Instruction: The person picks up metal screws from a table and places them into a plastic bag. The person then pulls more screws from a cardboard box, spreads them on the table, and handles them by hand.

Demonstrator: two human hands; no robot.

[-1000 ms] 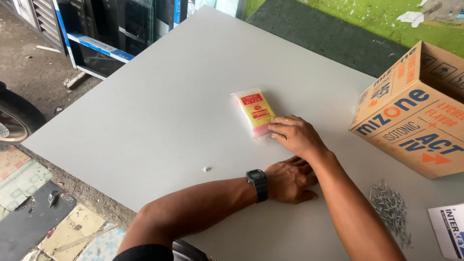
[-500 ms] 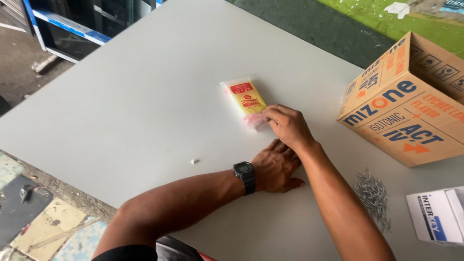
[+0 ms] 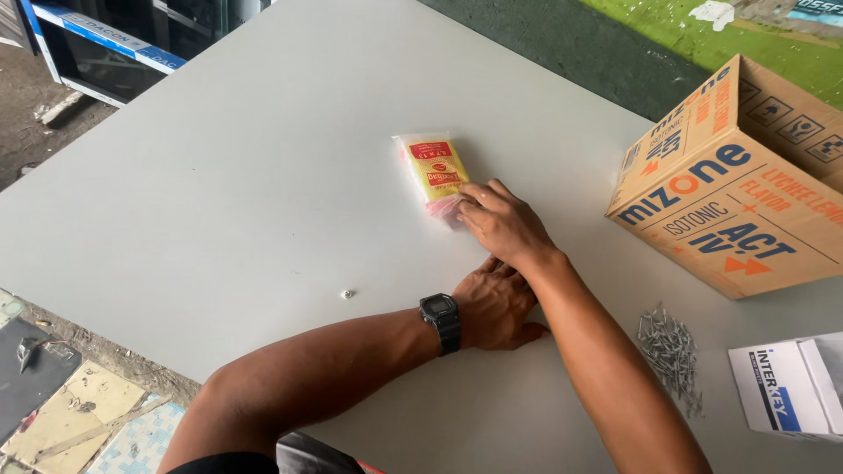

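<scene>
The right hand (image 3: 502, 221) lies palm down on the pale grey surface (image 3: 219, 193), its fingertips pressing the near end of a small clear packet (image 3: 434, 170) with a yellow and red label; the fingers are extended rather than curled, so the hand pins the packet flat and does not enclose it. The packet lies flat near the middle of the surface, well in from every edge, its long axis running away from the person. The left hand (image 3: 493, 303) rests on the surface just behind the right hand and partly under the right forearm, palm down, fingers loosely bent, with nothing visibly held; whether anything sits beneath it cannot be told. A black wristwatch (image 3: 441, 320) is on the left wrist. A tiny metal piece (image 3: 348, 294) lies alone on the surface to the left of the left hand, toward the near edge. At the right side a printed cardboard box (image 3: 733, 189) stands tilted on the surface. A loose heap of small metal fasteners (image 3: 672, 351) lies near it, and a small white carton (image 3: 790, 386) sits at the right edge.
</scene>
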